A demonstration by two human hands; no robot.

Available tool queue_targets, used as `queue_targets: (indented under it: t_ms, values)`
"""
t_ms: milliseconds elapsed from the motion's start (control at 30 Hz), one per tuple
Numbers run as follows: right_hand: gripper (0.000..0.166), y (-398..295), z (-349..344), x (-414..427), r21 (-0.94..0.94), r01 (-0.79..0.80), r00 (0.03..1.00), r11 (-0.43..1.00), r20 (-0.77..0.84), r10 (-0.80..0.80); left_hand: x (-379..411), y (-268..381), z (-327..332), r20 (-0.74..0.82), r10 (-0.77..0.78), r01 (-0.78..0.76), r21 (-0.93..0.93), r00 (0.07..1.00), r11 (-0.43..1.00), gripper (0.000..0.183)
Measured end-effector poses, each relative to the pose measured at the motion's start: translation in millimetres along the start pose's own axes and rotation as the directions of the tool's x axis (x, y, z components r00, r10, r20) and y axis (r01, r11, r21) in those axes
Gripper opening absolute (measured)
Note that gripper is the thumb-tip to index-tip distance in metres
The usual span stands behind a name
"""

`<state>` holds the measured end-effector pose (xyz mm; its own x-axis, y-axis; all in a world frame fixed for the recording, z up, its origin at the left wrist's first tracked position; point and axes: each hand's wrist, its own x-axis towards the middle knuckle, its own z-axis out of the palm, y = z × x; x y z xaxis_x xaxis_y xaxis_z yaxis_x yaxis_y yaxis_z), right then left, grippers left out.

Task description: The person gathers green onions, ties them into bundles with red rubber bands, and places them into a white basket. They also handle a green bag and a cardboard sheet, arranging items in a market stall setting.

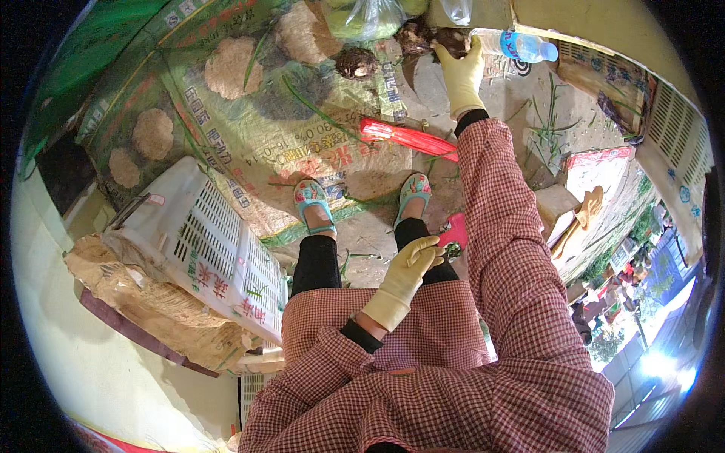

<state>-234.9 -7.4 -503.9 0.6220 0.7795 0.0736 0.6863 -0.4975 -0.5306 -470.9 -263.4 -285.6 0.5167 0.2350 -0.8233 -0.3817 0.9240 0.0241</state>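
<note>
My right hand (463, 76), in a pale yellow rubber glove, reaches to the top of the view. Its fingers are spread at a dark brown, rough root (452, 41) that looks like a taro corm; no closed hold on it shows. My left hand (403, 277), gloved alike, is over my lap with its fingers partly curled. Close by its fingertips is a pink plastic item (455, 231), partly behind my right sleeve; whether the hand holds it is unclear. Another dark corm (356, 63) with a pale patch lies on the printed woven sack (317, 136).
A water bottle (524, 46) lies beside my right hand. Red plastic strips (408, 137) lie across the sack's edge. Plastic bags (368, 17) are at the top. A slotted white crate (215, 243) leans at left; a cardboard box (555, 206) stands at right.
</note>
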Motion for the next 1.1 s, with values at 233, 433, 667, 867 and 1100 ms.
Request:
queue_targets:
  t_ms: [233, 433, 667, 867, 1100]
  values:
    - [0.067, 13.9, 2.6, -7.3, 0.12, -0.06, 0.994, 0.991, 0.098, 0.048, -0.9, -0.1, 0.0, 0.017, 0.026, -0.025, -0.056, 1.0, 0.998, 0.039]
    - [0.06, -59.7, -6.9, -67.3, 0.007, 0.264, 0.91, 0.964, 0.329, -0.252, 0.3, -1.3, 1.6, 0.019, 0.01, -0.008, -0.059, 1.0, 0.998, 0.038]
    - [0.081, -103.5, 52.9, -82.1, -0.223, 0.429, 0.721, 0.875, 0.669, -0.183, -9.7, 17.3, 4.8, -0.036, -0.016, 0.019, 0.08, 0.999, 0.997, 0.04]
    - [0.089, -83.8, 59.4, -70.3, -0.098, 0.013, 0.72, 0.995, 0.692, 0.059, -6.6, 7.2, -3.7, -0.059, -0.026, 0.03, 0.058, 0.998, 0.998, 0.042]
    - [0.066, -35.9, 54.5, -84.4, 0.543, -0.768, 0.634, 0.339, 0.575, 0.517, -7.6, 15.3, 5.6, -0.033, -0.062, 0.064, 0.057, 0.998, 0.996, 0.046]
